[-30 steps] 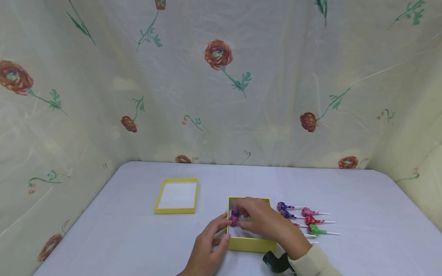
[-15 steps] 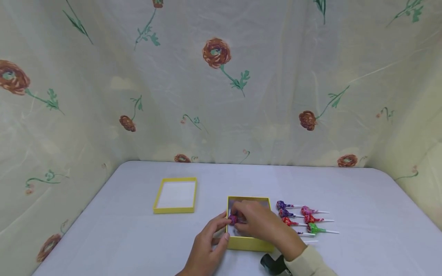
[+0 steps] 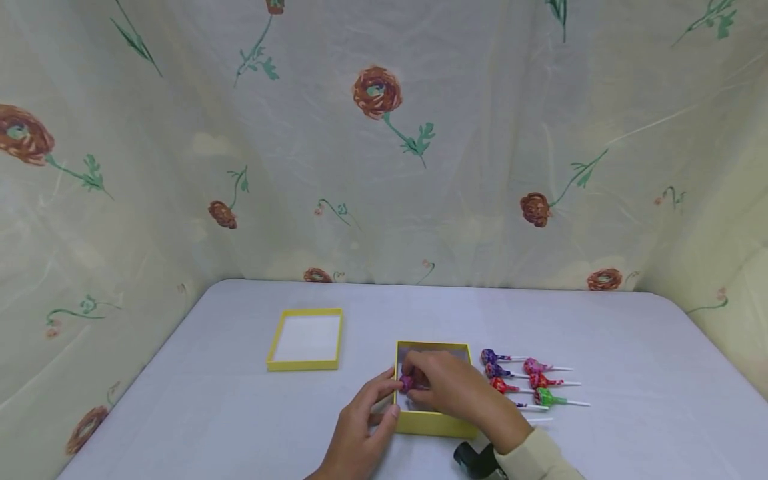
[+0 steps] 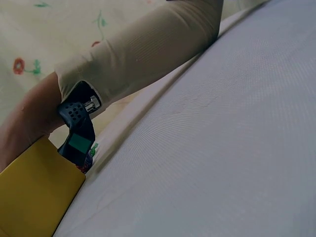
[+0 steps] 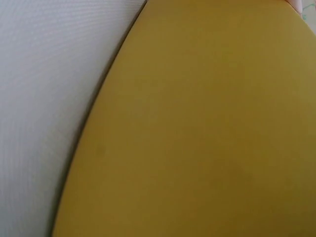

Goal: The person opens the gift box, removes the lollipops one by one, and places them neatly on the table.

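A yellow box (image 3: 435,423) stands uncovered at the front middle of the table in the head view. My right hand (image 3: 447,387) reaches into it, fingers bent round a purple-wrapped lollipop (image 3: 406,383) near the left wall; the lollipop's stick is hidden. My left hand (image 3: 363,423) rests against the box's left side, fingers extended, one fingertip at the rim close to the lollipop. The yellow box wall (image 5: 187,123) fills most of the right wrist view. In the left wrist view, a box corner (image 4: 39,190) shows beside my right forearm (image 4: 29,118).
Several wrapped lollipops lie right of the box, among them a green one (image 3: 546,399) and a red one (image 3: 540,381). A yellow-rimmed lid (image 3: 303,365) lies inside-up at the back left. A black wrist device (image 3: 474,459) sits below my right wrist.
My right hand has shifted slightly left and lower in the box, covering a dark wrapper seen beside the purple lollipop before. My left hand stays at the box's side.
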Demonstrator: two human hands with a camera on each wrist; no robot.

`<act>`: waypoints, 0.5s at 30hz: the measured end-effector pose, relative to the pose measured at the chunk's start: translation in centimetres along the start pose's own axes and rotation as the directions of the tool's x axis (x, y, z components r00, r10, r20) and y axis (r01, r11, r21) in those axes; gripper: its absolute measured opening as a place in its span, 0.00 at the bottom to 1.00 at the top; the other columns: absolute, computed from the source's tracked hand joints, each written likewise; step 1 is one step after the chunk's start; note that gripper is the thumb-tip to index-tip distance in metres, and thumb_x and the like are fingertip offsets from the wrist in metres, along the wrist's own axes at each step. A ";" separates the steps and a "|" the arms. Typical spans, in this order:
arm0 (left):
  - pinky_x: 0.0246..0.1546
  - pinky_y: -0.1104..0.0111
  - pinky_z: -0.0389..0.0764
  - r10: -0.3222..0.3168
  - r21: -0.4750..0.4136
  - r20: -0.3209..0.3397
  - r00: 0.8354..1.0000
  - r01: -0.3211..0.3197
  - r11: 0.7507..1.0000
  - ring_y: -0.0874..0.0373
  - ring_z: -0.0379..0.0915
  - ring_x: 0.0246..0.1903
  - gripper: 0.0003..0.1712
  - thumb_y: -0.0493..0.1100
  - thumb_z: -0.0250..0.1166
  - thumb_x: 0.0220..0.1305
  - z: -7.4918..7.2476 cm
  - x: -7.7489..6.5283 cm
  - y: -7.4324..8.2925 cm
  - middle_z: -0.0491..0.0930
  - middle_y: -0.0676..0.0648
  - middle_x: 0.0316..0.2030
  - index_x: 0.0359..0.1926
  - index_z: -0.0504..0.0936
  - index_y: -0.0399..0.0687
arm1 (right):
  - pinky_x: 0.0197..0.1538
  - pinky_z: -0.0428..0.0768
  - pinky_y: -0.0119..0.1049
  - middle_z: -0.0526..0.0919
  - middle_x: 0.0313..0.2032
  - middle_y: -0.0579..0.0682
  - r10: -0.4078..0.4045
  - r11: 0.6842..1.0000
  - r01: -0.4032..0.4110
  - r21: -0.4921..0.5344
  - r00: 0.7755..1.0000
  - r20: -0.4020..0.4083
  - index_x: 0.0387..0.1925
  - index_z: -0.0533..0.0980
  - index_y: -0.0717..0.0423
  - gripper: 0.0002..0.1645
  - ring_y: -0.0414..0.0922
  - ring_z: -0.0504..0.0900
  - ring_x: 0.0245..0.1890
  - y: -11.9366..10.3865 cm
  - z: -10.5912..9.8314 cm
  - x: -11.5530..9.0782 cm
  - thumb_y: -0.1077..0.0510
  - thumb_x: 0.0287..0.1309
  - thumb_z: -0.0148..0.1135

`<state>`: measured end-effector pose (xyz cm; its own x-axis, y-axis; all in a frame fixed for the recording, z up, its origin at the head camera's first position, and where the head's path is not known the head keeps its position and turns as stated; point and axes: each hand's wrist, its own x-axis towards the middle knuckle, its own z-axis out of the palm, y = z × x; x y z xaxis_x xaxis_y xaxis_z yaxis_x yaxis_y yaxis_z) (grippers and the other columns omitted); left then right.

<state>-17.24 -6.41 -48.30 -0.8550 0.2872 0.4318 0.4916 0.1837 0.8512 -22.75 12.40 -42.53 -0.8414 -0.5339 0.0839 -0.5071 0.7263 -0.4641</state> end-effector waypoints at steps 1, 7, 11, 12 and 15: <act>0.45 0.70 0.83 -0.001 0.001 0.000 1.000 0.001 1.000 0.49 0.71 0.59 0.16 0.38 0.57 0.69 0.0 0.0 0.0 0.67 0.43 0.66 0.57 0.74 0.43 | 0.31 0.76 0.27 0.77 0.29 0.37 0.006 1.000 -0.006 0.003 1.000 0.004 0.38 0.77 0.47 0.12 0.35 0.74 0.28 0.0 0.0 0.0 0.56 0.53 0.71; 0.45 0.70 0.83 -0.002 0.005 -0.005 1.000 0.002 1.000 0.49 0.72 0.58 0.16 0.36 0.57 0.69 0.1 0.0 0.0 0.67 0.43 0.65 0.56 0.74 0.43 | 0.28 0.74 0.27 0.75 0.26 0.37 0.026 0.999 -0.026 0.018 0.999 0.028 0.37 0.76 0.44 0.11 0.35 0.72 0.26 -0.1 -0.1 0.0 0.56 0.54 0.71; 0.45 0.70 0.83 -0.007 0.017 -0.004 1.000 0.007 1.000 0.49 0.72 0.58 0.16 0.35 0.57 0.68 0.0 0.1 0.1 0.68 0.43 0.65 0.56 0.75 0.43 | 0.26 0.74 0.28 0.74 0.24 0.37 0.030 0.999 -0.031 0.012 0.999 0.040 0.36 0.75 0.43 0.12 0.36 0.71 0.24 -0.2 -0.2 -0.1 0.55 0.53 0.71; 0.45 0.70 0.83 -0.009 0.021 -0.002 1.000 0.009 1.000 0.49 0.72 0.58 0.16 0.35 0.57 0.69 0.0 0.1 0.1 0.68 0.43 0.65 0.56 0.74 0.43 | 0.26 0.73 0.28 0.74 0.24 0.37 0.030 0.999 -0.031 0.011 0.999 0.042 0.36 0.75 0.43 0.12 0.36 0.71 0.24 -0.2 -0.2 -0.1 0.55 0.53 0.71; 0.45 0.71 0.82 -0.023 0.028 0.004 1.000 0.023 0.999 0.49 0.72 0.58 0.16 0.36 0.57 0.69 0.0 0.1 0.2 0.67 0.43 0.65 0.56 0.74 0.44 | 0.27 0.73 0.28 0.74 0.24 0.37 0.030 1.000 -0.030 0.005 0.999 0.045 0.36 0.75 0.43 0.12 0.36 0.71 0.24 -0.1 -0.2 -0.1 0.54 0.53 0.72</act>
<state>-17.21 -6.37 -48.11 -0.8654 0.2870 0.4107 0.4763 0.2169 0.8521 -22.64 12.41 -42.33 -0.8468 -0.5311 0.0300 -0.4807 0.7398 -0.4707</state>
